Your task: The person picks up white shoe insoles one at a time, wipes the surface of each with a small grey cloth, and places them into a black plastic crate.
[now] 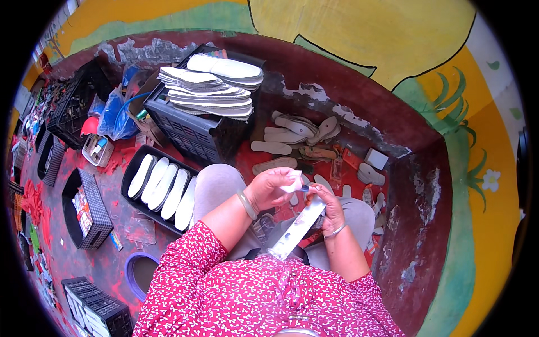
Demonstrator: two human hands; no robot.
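Above my lap, my left hand (pixel 272 190) is closed on a small white piece of paper or cloth (pixel 293 181). My right hand (pixel 331 209) is close beside it, fingers curled round a thin dark-blue, pen-like stick (pixel 305 188) whose tip reaches the white piece. A long white strip (pixel 298 229) with dark marks slants from under my right fingers down to my shirt. I cannot tell whether the right hand also grips the strip.
A black bin of white insoles (pixel 164 187) stands by my left knee. Behind it, a dark crate (pixel 188 132) carries stacked insoles (pixel 210 92). More insoles (pixel 292 132) lie loose along the wall (pixel 359 106). Further left are a patterned basket (pixel 96 210) and a purple-rimmed tub (pixel 130 272).
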